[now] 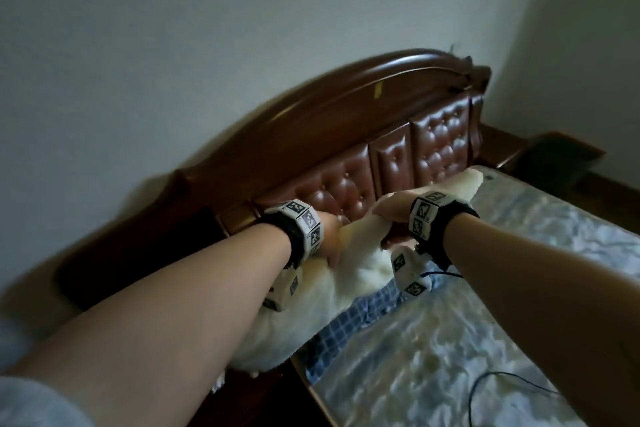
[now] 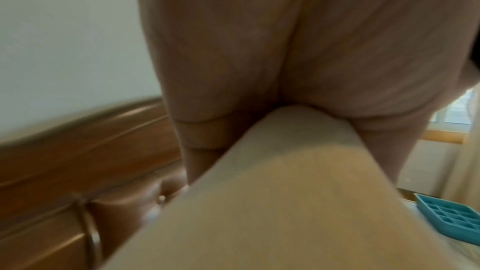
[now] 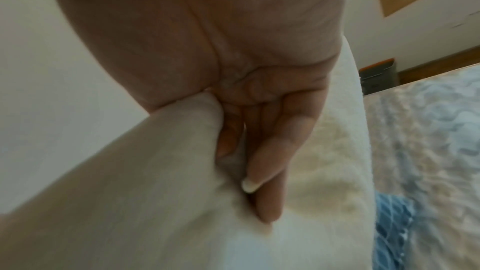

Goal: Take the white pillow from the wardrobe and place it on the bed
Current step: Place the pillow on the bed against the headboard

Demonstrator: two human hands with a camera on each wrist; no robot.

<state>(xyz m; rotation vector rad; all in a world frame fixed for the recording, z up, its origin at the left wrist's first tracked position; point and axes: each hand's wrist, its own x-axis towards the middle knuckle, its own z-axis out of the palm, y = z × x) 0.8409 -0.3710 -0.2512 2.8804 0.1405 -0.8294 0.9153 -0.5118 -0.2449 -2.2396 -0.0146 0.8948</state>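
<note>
The white pillow hangs between both hands at the head of the bed, its lower end over the bed's near left corner. My left hand grips its top edge from the left; in the left wrist view the pillow runs up between thumb and fingers. My right hand grips the same edge further right. In the right wrist view the fingers curl into the pillow. The wardrobe is not in view.
A dark wooden headboard with padded red-brown panels stands right behind the pillow. A blue checked cloth lies on the patterned mattress under the pillow. A black cable lies on the bed. A blue grid tray shows at the far side.
</note>
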